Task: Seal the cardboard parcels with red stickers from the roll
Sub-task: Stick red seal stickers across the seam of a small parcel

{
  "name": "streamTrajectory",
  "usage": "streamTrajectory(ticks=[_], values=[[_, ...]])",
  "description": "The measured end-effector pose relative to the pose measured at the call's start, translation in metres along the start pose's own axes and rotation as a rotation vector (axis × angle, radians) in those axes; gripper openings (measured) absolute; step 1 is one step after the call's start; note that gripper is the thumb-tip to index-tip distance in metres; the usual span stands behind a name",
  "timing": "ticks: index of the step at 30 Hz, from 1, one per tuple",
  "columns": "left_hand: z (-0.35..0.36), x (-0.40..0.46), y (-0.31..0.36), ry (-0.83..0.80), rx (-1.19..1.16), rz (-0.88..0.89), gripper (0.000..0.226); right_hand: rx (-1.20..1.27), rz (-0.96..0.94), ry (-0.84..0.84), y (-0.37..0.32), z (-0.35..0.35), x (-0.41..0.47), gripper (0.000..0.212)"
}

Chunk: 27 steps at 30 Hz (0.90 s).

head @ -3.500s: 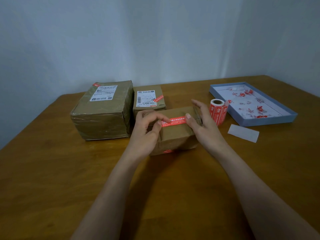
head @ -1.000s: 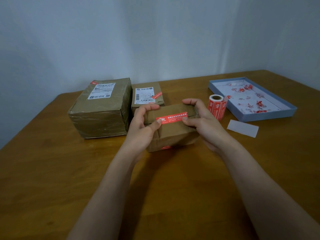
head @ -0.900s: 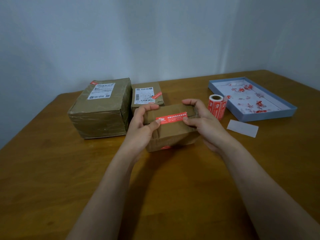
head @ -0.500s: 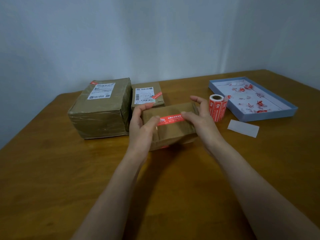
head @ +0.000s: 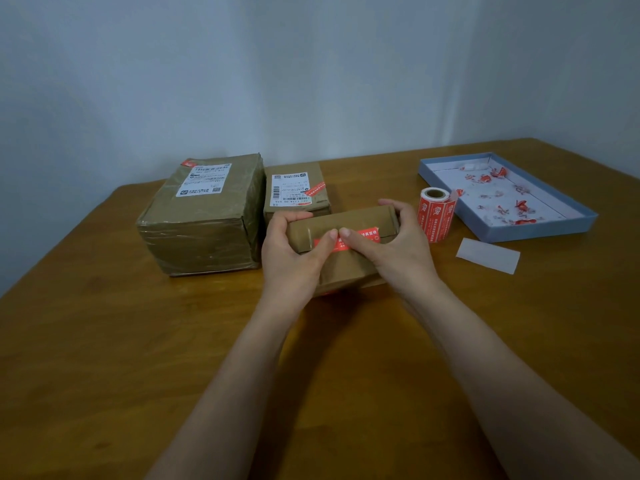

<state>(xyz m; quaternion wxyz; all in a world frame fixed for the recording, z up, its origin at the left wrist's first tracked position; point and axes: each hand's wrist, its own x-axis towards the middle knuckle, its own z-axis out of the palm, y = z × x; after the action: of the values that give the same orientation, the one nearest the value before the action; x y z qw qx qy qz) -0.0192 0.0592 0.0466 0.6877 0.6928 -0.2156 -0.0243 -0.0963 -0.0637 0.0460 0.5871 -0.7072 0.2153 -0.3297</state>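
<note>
A small brown cardboard parcel [head: 349, 221] stands in the middle of the table with a red sticker [head: 369, 234] across its front top edge. My left hand [head: 291, 254] grips the parcel's left end, thumb pressing on the sticker. My right hand [head: 398, 247] grips the right end, its thumb pressing the sticker too; the two thumbs nearly touch at the sticker's middle. The roll of red stickers [head: 435, 214] stands upright just right of the parcel.
A large taped parcel [head: 204, 216] and a smaller labelled parcel [head: 294, 188] sit behind on the left. A shallow blue tray [head: 540, 233] with red scraps lies at the right, a white backing strip [head: 488, 254] in front of it. Wooden table [head: 104, 341] all around.
Both thumbs have slid inward along the red sticker from its ends to its middle, covering most of it. The parcel has stayed in place.
</note>
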Motion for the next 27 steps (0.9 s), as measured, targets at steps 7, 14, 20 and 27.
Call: streamTrajectory(ticks=[7,14,20,27], values=[[-0.002,0.003,0.001,-0.020,0.012,-0.023,0.032,0.018,0.006,-0.016,0.001,-0.001,0.002,0.065],[-0.004,0.005,0.000,-0.029,-0.014,-0.009,0.028,0.023,0.007,-0.077,0.004,-0.003,0.006,0.054],[-0.010,0.008,-0.002,-0.083,-0.033,-0.021,0.025,0.035,0.012,-0.132,0.002,-0.004,0.007,0.046],[-0.017,0.010,0.000,-0.168,-0.152,-0.057,0.023,0.121,0.044,-0.166,-0.001,-0.011,0.008,0.040]])
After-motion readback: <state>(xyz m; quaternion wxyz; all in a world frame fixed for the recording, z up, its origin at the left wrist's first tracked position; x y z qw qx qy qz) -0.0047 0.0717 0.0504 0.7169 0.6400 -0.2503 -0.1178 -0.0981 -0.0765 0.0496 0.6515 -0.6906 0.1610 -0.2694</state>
